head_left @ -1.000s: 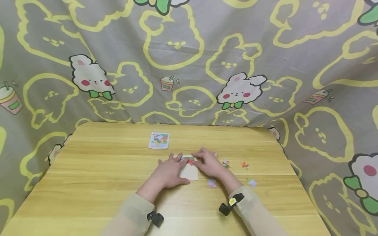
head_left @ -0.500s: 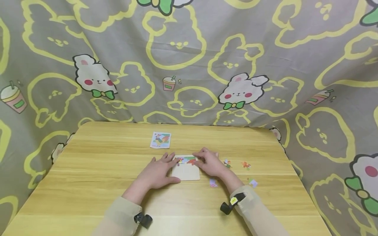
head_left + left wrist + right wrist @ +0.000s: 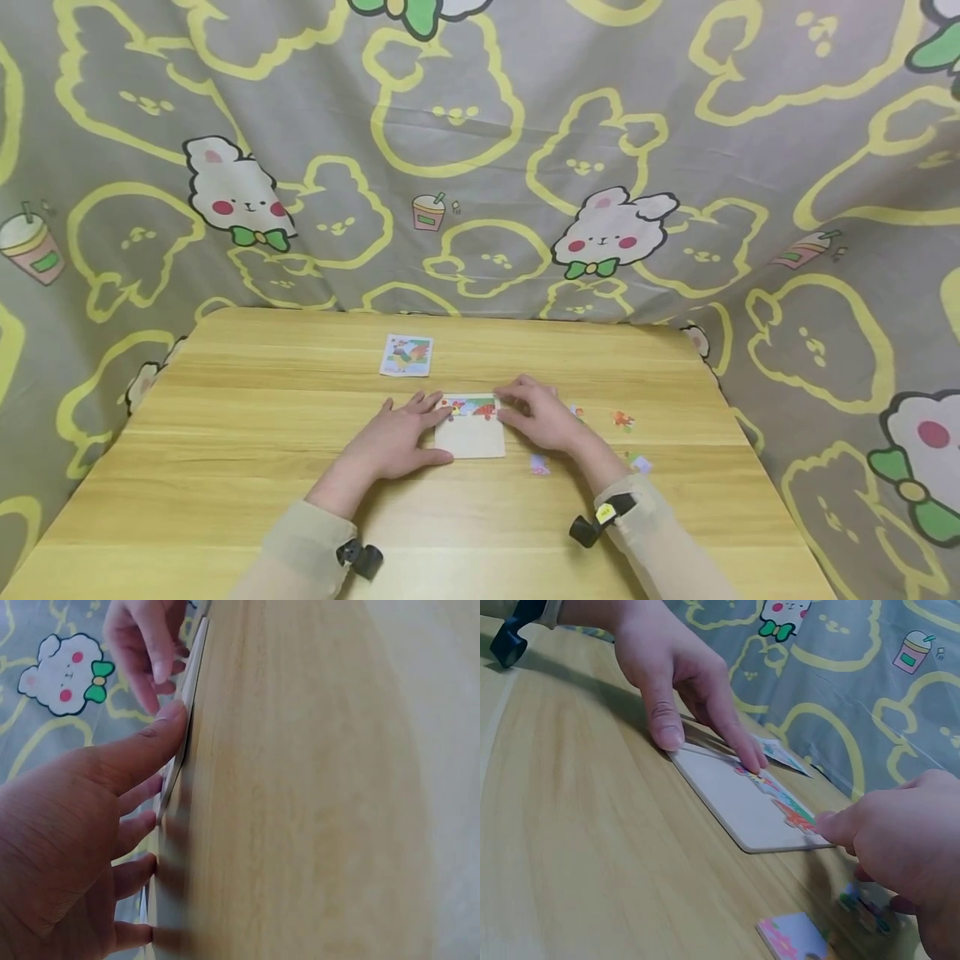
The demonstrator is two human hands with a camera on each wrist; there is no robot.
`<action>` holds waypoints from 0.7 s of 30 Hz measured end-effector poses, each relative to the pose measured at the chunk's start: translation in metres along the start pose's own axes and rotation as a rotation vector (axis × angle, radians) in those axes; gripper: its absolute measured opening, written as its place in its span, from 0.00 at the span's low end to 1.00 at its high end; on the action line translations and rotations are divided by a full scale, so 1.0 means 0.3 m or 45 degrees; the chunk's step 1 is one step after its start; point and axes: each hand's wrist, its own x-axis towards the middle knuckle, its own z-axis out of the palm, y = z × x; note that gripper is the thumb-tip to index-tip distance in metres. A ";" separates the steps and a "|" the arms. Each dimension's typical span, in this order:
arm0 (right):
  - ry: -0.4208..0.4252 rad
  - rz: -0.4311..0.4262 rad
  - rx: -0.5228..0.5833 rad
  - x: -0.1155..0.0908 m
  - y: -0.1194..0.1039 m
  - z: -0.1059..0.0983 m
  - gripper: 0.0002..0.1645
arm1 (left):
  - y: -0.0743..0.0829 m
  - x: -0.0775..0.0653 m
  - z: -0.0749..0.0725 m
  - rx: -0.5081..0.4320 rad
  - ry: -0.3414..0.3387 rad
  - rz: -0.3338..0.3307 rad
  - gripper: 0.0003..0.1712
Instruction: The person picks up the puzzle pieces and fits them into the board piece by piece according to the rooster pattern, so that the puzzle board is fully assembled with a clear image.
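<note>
A pale wooden puzzle board (image 3: 470, 442) lies mid-table, with a strip of colourful puzzle pieces (image 3: 476, 407) along its far side. My left hand (image 3: 397, 437) spans the board's left side, fingers spread. In the right wrist view its thumb (image 3: 666, 733) rests at a near corner and its forefinger touches the strip's left end. My right hand (image 3: 542, 414) is at the board's far right corner, a fingertip (image 3: 829, 823) against the strip's right end. Its other fingers bend loosely beneath the palm.
Loose puzzle pieces lie right of the board: a lilac one (image 3: 539, 464), an orange one (image 3: 622, 419), a lilac-and-green one (image 3: 640, 462), and one (image 3: 576, 412) partly behind my right hand. A rooster picture card (image 3: 407, 356) lies farther back. A patterned curtain (image 3: 480, 192) hangs behind the table.
My left hand has drawn back leftward from over the strip to the board's left side, uncovering the strip. My right hand stays at the far right corner, shifted slightly.
</note>
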 end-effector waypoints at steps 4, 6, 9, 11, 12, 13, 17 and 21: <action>0.018 -0.035 0.058 -0.029 0.004 -0.029 0.25 | -0.007 0.000 0.004 -0.009 0.008 0.003 0.48; 0.019 -0.052 0.077 -0.046 0.009 -0.045 0.25 | -0.009 0.002 0.006 -0.008 0.015 0.009 0.48; 0.020 -0.074 0.062 -0.074 0.020 -0.068 0.25 | -0.010 0.004 0.007 -0.010 0.020 0.013 0.48; 0.035 -0.089 0.015 -0.093 0.031 -0.079 0.26 | -0.008 0.004 0.005 -0.013 0.019 0.015 0.48; 0.043 -0.093 -0.015 -0.102 0.036 -0.083 0.27 | -0.008 0.003 0.005 -0.016 0.018 0.016 0.48; 0.054 -0.089 -0.046 -0.110 0.040 -0.087 0.28 | -0.007 0.003 0.004 -0.017 0.016 0.016 0.48; 0.079 -0.047 -0.147 -0.138 0.052 -0.096 0.31 | -0.005 0.004 0.004 -0.020 0.014 0.012 0.49; 0.062 0.012 -0.199 -0.157 0.057 -0.100 0.33 | -0.003 0.007 0.007 -0.027 0.017 0.010 0.48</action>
